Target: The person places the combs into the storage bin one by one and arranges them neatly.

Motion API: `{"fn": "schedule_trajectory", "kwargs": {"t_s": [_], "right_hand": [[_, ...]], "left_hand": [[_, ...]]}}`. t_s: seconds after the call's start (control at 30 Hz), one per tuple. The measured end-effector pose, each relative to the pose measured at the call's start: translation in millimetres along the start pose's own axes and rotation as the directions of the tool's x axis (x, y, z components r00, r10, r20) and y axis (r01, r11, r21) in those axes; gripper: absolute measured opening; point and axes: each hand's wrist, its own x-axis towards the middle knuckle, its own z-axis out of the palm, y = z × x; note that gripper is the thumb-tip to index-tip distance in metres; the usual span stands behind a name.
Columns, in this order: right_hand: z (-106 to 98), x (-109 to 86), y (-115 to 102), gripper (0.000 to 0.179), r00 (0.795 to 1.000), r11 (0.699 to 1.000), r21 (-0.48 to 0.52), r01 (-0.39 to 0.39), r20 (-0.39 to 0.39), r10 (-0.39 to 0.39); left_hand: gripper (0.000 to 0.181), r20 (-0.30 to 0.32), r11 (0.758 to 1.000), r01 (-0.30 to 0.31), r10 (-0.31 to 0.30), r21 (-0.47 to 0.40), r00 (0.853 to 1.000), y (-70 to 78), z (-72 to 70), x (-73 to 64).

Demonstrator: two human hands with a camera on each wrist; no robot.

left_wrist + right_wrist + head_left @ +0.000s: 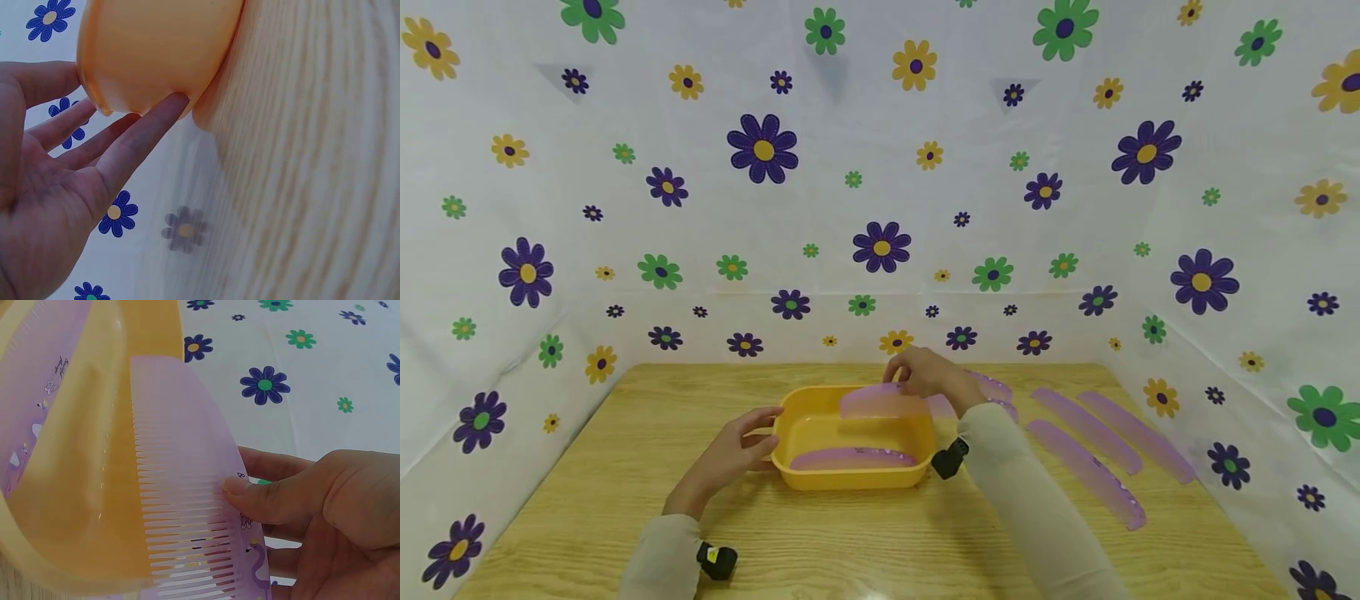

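A purple translucent comb (181,425) is pinched at its back between the thumb and fingers of my right hand (925,372). It hangs over the far right part of a yellow plastic tub (850,481), its teeth toward the tub in the right wrist view. Another purple comb (853,458) lies inside along the near wall, with printed figures on it. At the tub's left end, my left hand (737,450) touches the wall and rim with nearly straight fingers; the left wrist view shows the fingertips against the tub (156,50).
Right of the tub, several purple combs lie slantwise on the wooden table (850,550), including a near one (1086,475) and a far right one (1138,437). More lie partly hidden behind my right wrist. A white flower-print sheet (820,217) encloses the back and sides.
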Motion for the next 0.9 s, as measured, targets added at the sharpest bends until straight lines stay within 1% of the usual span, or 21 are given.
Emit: {"fn": "schedule_trajectory", "kwargs": {"t_s": [0.17, 0.3, 0.37, 0.43, 0.57, 0.73, 0.9], "right_hand": [[3.7, 4.2, -6.2, 0.031, 1.000, 1.000, -0.016, 0.008, 0.009, -0.008], [7.7, 7.7, -10.5, 0.033, 1.000, 1.000, -0.025, 0.014, 0.020, -0.013], [10.1, 9.6, -12.8, 0.033, 1.000, 1.000, -0.014, 0.008, 0.028, -0.007], [12.1, 11.9, -14.8, 0.031, 0.999, 1.000, -0.022, 0.012, 0.032, -0.011], [14.4, 17.0, -18.8, 0.031, 0.999, 0.999, -0.032, 0.020, 0.038, -0.019], [17.2, 22.4, -24.2, 0.031, 0.998, 0.999, -0.034, 0.024, 0.056, -0.022], [21.3, 26.4, -28.9, 0.031, 0.997, 0.998, -0.059, 0.038, 0.070, -0.034]], "left_hand": [[0.056, -0.008, 1.000, 0.009, -0.009, 0.009, 1.000, 0.9, 1.3, -0.9], [0.057, 0.010, 1.000, -0.004, 0.004, 0.009, 1.000, 0.2, 0.6, -1.4], [0.056, 0.004, 1.000, 0.004, -0.004, 0.009, 1.000, -0.2, 0.6, -1.5], [0.056, -0.001, 1.000, 0.012, -0.012, 0.021, 1.000, -0.9, 0.6, -1.2], [0.055, -0.016, 0.999, 0.029, -0.029, 0.016, 0.999, -1.8, 0.9, 0.5], [0.054, -0.002, 1.000, 0.002, -0.002, 0.008, 1.000, -1.5, -0.3, 0.6], [0.055, 0.004, 1.000, 0.002, -0.002, 0.008, 1.000, -1.2, -0.9, 0.3]]}}
